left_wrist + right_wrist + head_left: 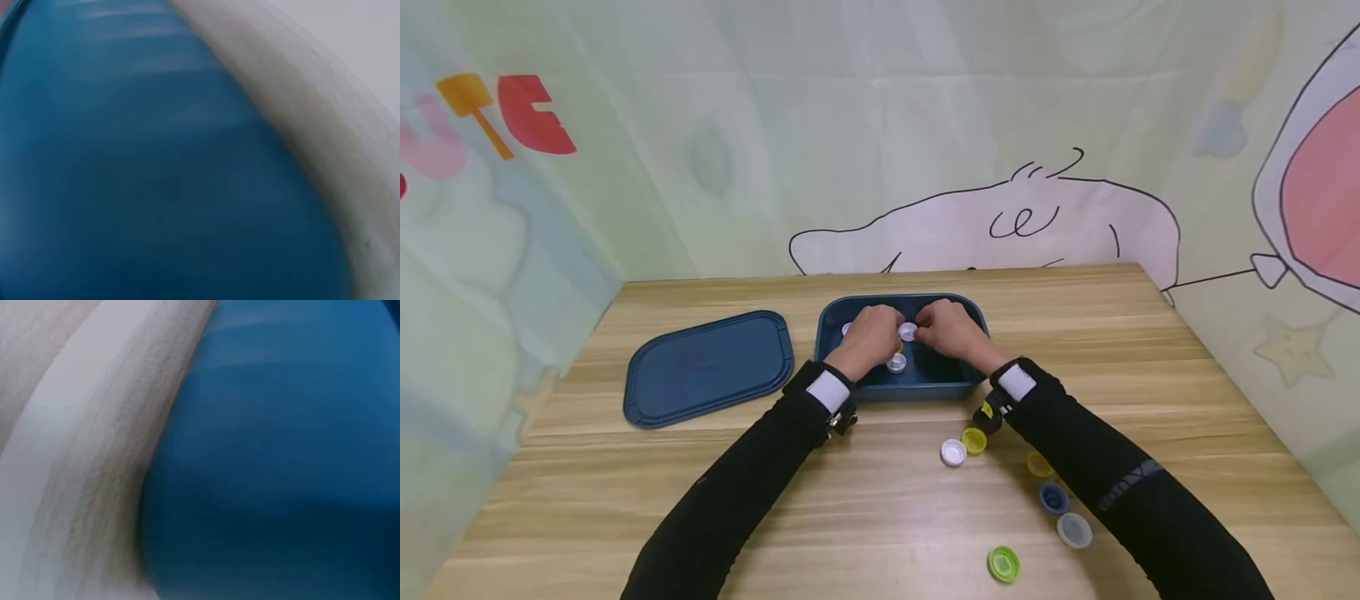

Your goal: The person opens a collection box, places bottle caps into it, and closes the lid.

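Note:
In the head view both hands reach into a dark blue plastic box. My left hand (870, 335) bends over the box's left half, its fingertips mostly hidden behind its back. Opposite it, my right hand (951, 330) has curled fingers, and their tips meet the edge of a white bottle cap (907, 332), seemingly pinching it. Another white cap (897, 363) lies below, with a bit of yellow beside it. Part of a further pale cap shows left of the left hand. Both wrist views show only the blurred blue box wall (156, 175) close up.
A flat blue lid (709, 368) lies left of the box (917, 392). Before the box are a white cap (953, 452) and a yellow cap (973, 441). Near the right forearm lie orange, blue (1054, 498) and translucent (1074, 530) caps; a green cap (1003, 564) is nearest.

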Demonstrator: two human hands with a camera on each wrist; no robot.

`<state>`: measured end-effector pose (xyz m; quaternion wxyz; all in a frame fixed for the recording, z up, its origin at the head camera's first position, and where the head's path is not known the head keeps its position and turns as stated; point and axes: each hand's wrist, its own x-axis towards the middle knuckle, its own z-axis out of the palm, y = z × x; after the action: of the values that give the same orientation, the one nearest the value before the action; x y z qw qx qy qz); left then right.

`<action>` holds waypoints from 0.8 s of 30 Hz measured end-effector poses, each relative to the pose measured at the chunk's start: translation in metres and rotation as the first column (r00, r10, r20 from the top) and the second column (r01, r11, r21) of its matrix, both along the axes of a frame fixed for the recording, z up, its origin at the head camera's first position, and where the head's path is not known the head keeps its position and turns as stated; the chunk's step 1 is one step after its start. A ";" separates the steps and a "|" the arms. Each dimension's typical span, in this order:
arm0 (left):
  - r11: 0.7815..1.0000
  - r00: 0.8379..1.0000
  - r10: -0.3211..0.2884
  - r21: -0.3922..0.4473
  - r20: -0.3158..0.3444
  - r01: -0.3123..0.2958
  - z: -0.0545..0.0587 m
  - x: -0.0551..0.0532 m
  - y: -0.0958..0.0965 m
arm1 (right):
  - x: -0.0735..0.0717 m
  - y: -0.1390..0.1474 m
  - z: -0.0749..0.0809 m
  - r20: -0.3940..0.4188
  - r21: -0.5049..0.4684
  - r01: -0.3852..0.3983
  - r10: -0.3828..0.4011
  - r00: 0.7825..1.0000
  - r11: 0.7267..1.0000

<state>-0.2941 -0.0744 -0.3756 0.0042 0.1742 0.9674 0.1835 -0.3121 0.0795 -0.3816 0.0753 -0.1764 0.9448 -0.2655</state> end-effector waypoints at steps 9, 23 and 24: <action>0.999 1.000 0.005 0.047 -0.014 -0.004 0.015 0.019 0.000 | 0.020 0.005 0.011 -0.159 -0.094 -0.042 0.027 0.987 0.995; 0.999 0.978 -0.034 0.034 -0.207 0.042 0.047 0.090 -0.003 | 0.088 0.019 0.043 -0.257 -0.198 -0.169 0.115 0.959 0.965; 0.998 0.977 -0.038 0.038 -0.209 0.047 0.048 0.095 -0.004 | 0.094 0.020 0.045 -0.268 -0.196 -0.179 0.123 0.956 0.964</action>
<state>-0.1992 -0.0784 -0.3274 -0.0968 0.2130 0.9545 0.1848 -0.2181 0.0993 -0.3369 -0.0456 -0.2880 0.8955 -0.3363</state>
